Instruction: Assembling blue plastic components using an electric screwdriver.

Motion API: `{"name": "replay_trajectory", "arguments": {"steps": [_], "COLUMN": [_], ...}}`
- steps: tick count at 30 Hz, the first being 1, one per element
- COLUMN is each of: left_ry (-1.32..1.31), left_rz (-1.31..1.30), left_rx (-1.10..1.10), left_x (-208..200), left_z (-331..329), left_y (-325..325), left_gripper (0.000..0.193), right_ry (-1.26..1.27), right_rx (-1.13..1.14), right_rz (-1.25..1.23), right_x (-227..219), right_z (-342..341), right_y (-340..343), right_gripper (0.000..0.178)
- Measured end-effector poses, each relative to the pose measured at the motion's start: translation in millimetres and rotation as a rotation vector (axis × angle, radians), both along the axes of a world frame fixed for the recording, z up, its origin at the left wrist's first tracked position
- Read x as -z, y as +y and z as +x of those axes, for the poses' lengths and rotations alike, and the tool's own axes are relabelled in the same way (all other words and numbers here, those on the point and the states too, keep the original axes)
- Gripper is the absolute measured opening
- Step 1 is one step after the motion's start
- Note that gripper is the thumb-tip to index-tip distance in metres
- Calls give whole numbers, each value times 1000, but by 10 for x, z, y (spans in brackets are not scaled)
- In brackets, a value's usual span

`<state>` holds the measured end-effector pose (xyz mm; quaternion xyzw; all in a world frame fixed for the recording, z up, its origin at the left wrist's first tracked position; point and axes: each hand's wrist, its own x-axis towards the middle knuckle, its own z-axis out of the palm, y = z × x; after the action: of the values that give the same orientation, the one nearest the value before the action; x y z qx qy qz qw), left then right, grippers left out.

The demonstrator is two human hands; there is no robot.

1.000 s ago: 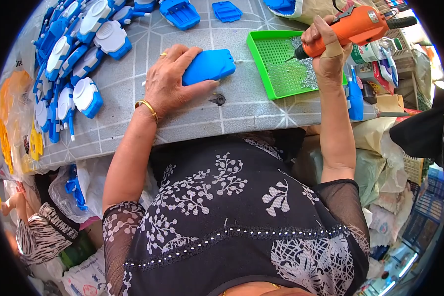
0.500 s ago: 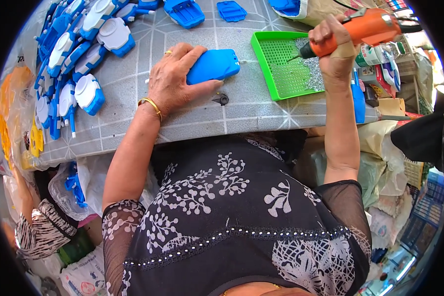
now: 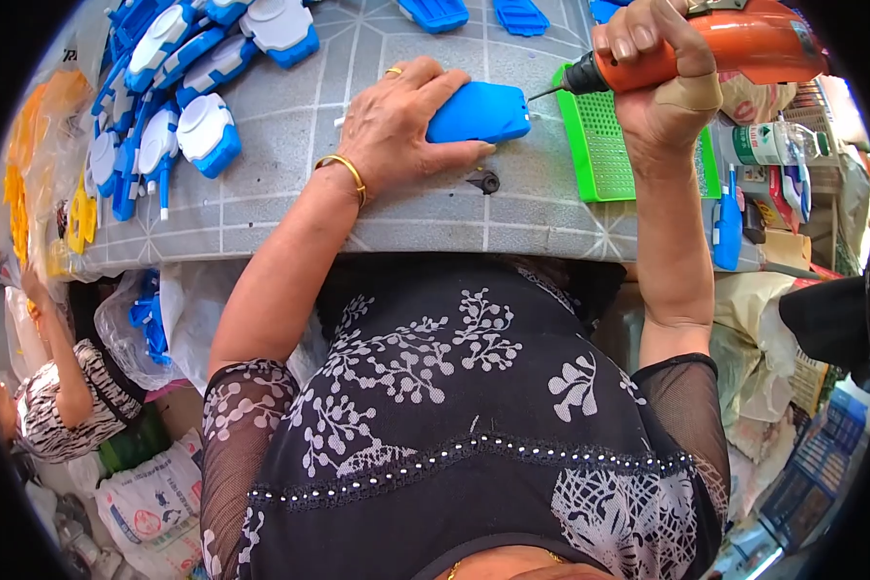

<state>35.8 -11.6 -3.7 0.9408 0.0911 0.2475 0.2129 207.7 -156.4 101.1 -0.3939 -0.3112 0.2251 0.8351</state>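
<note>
My left hand (image 3: 393,121) is closed round a blue plastic casing (image 3: 479,112), holding it on the grey tabletop, thumb along its near side. An orange electric screwdriver (image 3: 710,50) is gripped in my right hand (image 3: 659,87), a tan wrap round the thumb. Its thin bit points left and reaches the casing's right end; whether it touches I cannot tell. Behind my right wrist lies a green perforated tray (image 3: 599,145), partly hidden by that forearm. A small dark part (image 3: 487,181) rests just below the casing.
Many blue-and-white plastic units (image 3: 208,135) are heaped at the table's left. Loose blue shells (image 3: 522,16) lie at the far edge. To the right are a bottle (image 3: 768,143) and a blue tool (image 3: 728,227). Another person (image 3: 72,396) is at the far left.
The screwdriver has come left from over the tray to the casing's right end, its bit now nearly level. My left hand still holds the casing. The whole view has shifted somewhat.
</note>
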Motion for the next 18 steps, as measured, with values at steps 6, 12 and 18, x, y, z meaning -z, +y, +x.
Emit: {"name": "replay_trajectory", "arguments": {"steps": [6,12,18], "left_ry": [40,27,36], "left_rz": [-2,6,7], "left_rx": [4,10,3], "left_x": [-20,-14,-5], "left_z": [-8,-1,-8], "left_y": [6,-3,1], "left_gripper": [68,68,68], "right_ry": [-17,-54,-69], "right_rx": [23,-12,-7], "right_rz": [-32,3,-11], "right_x": [74,295,136], "right_z": [-35,129,0], "right_y": [24,75,-8], "right_gripper": [23,24,26]}}
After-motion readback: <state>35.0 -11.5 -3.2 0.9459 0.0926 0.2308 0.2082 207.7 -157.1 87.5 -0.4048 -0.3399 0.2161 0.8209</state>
